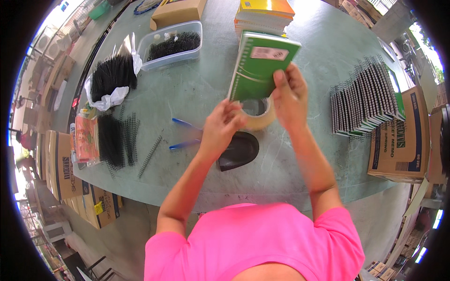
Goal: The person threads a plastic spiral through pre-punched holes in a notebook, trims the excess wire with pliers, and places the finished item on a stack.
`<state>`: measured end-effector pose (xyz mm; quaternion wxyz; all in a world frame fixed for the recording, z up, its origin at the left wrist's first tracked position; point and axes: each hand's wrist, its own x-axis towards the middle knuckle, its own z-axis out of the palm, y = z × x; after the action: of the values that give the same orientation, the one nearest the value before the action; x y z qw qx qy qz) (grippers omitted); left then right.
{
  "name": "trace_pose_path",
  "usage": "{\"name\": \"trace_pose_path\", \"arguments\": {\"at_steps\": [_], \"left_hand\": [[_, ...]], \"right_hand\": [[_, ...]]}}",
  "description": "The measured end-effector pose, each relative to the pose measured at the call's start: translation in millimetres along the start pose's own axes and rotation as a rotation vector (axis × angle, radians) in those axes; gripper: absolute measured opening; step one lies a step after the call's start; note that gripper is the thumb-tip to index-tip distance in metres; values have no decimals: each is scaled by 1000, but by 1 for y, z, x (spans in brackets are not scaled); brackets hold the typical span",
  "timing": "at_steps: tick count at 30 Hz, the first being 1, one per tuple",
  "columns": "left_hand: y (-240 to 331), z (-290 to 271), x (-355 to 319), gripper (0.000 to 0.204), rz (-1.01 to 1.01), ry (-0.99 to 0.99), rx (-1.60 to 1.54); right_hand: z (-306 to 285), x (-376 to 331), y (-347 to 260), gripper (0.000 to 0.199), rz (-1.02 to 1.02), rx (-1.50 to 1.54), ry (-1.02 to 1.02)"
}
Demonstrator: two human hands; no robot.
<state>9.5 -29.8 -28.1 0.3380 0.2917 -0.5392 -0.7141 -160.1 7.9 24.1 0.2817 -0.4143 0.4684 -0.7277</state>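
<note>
A green notebook (262, 70) is held up, tilted, above the middle of the table. My right hand (290, 93) grips its right edge, thumb on the cover. The fingers of my left hand (222, 122) are closed at its lower left corner, by the row of holes along the left edge; any coil there is too small to make out. Beneath the hands lie a roll of clear tape (265, 121) and a dark, rounded object (241, 152). Blue-handled pliers (185, 146) rest beside my left wrist, partly hidden by it. A loose black spiral coil (150, 157) lies further left.
Bundles of black coils (112, 140) and a plastic bag of coils (112, 79) cover the left side. A clear bin (199, 51) holds more. Yellow-orange notebooks (262, 18) are stacked at the back. Bound notebooks (365, 100) stand at right, near a cardboard box (417, 136).
</note>
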Motion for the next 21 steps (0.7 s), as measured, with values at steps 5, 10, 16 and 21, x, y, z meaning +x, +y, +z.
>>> {"name": "trace_pose_path", "arguments": {"at_steps": [5,10,16,21], "left_hand": [[18,9,36,21,151,-48,-59],[12,-23,35,21,306,-45,789],[7,-47,8,26,612,56,948],[22,-161,-65,22,181,374,1414]], "right_hand": [[-38,-36,17,30,6,17,157],[-7,-17,-26,33,-603,-1000,-5],[-3,-19,9,18,-306,-1168,-393],[9,-22,-3,11,-295,-1153,-439]]}}
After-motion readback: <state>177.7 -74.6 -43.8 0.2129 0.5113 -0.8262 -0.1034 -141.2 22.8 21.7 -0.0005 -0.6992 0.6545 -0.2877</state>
